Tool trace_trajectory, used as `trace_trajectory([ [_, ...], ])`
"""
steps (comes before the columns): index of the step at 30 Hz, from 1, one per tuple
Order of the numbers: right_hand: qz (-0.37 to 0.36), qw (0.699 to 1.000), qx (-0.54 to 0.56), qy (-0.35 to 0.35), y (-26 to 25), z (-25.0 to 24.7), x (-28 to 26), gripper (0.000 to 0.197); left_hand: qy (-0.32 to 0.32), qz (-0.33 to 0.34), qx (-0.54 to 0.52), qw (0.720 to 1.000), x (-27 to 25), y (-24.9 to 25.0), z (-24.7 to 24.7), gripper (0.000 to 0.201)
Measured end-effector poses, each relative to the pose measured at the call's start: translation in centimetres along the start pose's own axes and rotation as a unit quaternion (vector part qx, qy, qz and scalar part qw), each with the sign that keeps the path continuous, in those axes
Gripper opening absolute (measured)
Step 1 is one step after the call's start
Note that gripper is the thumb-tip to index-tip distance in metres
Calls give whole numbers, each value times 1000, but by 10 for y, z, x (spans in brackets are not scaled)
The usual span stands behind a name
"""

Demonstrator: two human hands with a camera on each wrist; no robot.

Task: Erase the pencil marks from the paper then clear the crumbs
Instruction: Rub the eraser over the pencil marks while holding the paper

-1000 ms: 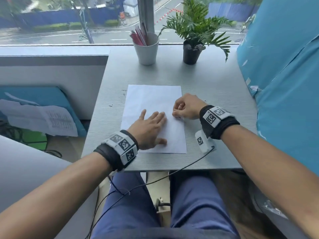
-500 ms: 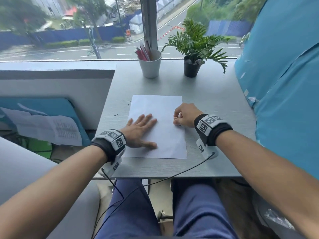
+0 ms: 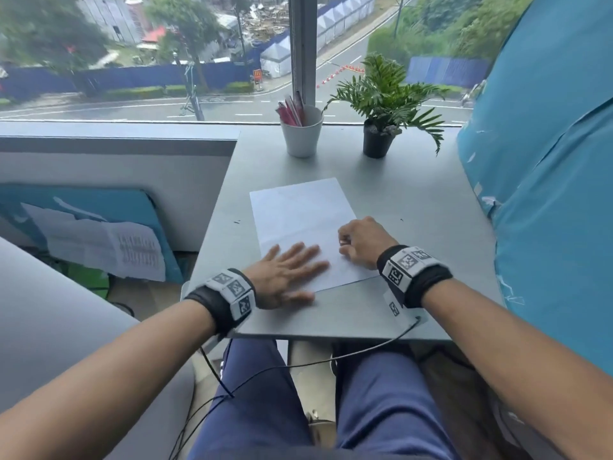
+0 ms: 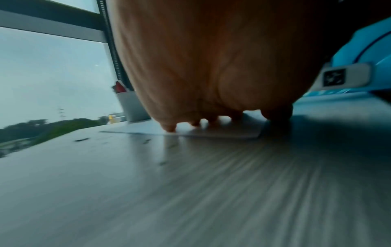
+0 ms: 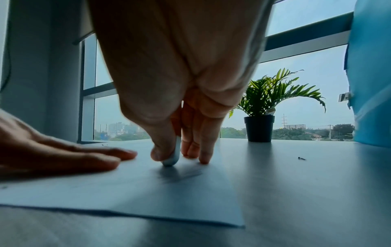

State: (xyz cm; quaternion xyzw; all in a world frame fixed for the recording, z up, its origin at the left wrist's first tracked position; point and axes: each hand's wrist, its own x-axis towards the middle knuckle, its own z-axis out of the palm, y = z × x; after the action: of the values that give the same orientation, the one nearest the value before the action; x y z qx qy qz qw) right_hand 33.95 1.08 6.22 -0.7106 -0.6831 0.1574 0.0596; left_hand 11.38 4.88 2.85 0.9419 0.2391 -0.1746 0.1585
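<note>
From the head view, the right hand [image 3: 363,242] is hiding what it is holding; only the right wrist view is showing the pale eraser [image 5: 172,156] pinched between thumb and fingers, its tip touching the paper [image 3: 305,224]. The left hand [image 3: 285,275] is lying flat with fingers spread at the sheet's 7 o'clock corner, grasping nothing. Any remaining pencil marks are too faint to make out. Dark crumbs [image 3: 237,222] are sitting on the table [image 3: 414,194] at the paper's 9 o'clock side.
</note>
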Motion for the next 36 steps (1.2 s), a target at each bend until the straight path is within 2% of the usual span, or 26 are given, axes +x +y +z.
trace_trajectory([
  [3,7,1000,18,-4,1,-1,-1,5,-10,-147,-7,989,-6,-15,-6,102],
  [5,1,1000,16,-2,2,-2,-1,5,-2,-196,15,980,-4,-14,-17,97],
  [7,-9,1000,9,-4,2,-5,-2,4,47,-182,22,982,-1,-10,-31,86],
  [9,-11,1000,-20,-7,2,-9,-5,4,95,-140,-33,985,3,-7,-38,73],
  [11,4,999,-42,-1,6,-14,-5,8,102,-95,-115,984,9,-4,-40,78],
  [13,30,998,-31,39,9,-19,-6,4,97,-71,-129,984,16,2,-41,85],
  [15,42,996,8,73,9,-19,-11,5,100,-83,-110,985,23,8,-41,88],
  [19,64,995,70,25,7,-1,-24,10,113,-123,-87,982,35,22,-42,96],
  [21,86,991,91,38,12,6,-25,11,100,-117,-84,984,40,26,-43,103],
  [22,90,989,102,60,13,7,-25,6,84,-111,-80,987,42,27,-44,109],
  [24,86,986,111,86,14,5,-25,10,46,-100,-70,991,43,28,-45,119],
  [30,48,988,126,68,2,9,-28,12,-42,-81,-47,995,54,26,-49,122],
  [33,12,992,128,13,-9,11,-37,10,-60,-78,-40,994,56,24,-51,123],
  [36,46,991,119,32,-2,3,-25,12,-68,-83,-28,994,58,24,-51,126],
])
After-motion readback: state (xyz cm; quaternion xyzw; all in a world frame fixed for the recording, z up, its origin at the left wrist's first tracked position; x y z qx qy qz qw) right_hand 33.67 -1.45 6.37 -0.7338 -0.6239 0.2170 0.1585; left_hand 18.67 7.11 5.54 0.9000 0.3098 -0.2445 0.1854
